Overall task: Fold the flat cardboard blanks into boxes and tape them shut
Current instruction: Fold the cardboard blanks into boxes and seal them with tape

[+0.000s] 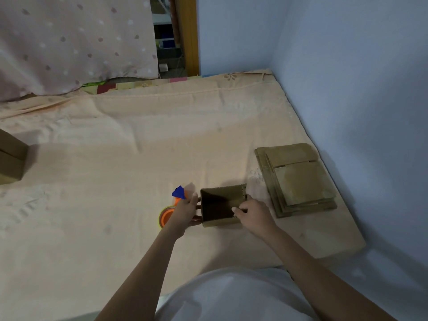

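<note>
While the box (221,206) stands open beside the blanks (298,179), left hand (186,210) clasps its wall, right hand (252,210) apparently pinches a flap. Next: fold flaps, fetch tape (168,215) behind the left hand.

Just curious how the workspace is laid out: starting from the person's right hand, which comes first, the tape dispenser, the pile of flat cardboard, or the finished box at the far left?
From the right hand:
1. Pile of flat cardboard, just to its right.
2. Tape dispenser, left, beyond the open box it holds.
3. Finished box, far left edge.
</note>
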Motion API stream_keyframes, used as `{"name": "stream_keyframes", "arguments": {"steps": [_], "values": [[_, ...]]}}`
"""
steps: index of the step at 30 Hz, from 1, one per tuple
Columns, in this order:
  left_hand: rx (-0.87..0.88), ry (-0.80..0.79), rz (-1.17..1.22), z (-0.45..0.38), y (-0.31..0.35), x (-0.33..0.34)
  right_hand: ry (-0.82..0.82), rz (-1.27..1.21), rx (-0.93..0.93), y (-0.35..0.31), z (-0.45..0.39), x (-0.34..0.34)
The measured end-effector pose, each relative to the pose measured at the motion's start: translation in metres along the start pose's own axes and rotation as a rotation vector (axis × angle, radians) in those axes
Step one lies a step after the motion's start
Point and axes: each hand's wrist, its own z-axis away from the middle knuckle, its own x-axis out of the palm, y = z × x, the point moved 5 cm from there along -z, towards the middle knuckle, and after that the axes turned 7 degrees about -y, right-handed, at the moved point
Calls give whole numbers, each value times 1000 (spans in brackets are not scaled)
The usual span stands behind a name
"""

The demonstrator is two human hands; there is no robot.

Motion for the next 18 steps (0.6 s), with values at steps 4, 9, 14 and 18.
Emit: {"name": "stream_keyframes", "arguments": {"steps": [4,9,14,18], "values": [[61,-112,-76,-8,-9,-5,128,-169,-15,5,2,-8],[77,14,-17,-15,-14,-2,264,-311,105,21,-4,-21],[84,107,-63,-21,-21,-1,98,-411,232,38,-21,-14],[96,132,-86,-21,-24,-1,95,-328,177,29,-28,-10]]}}
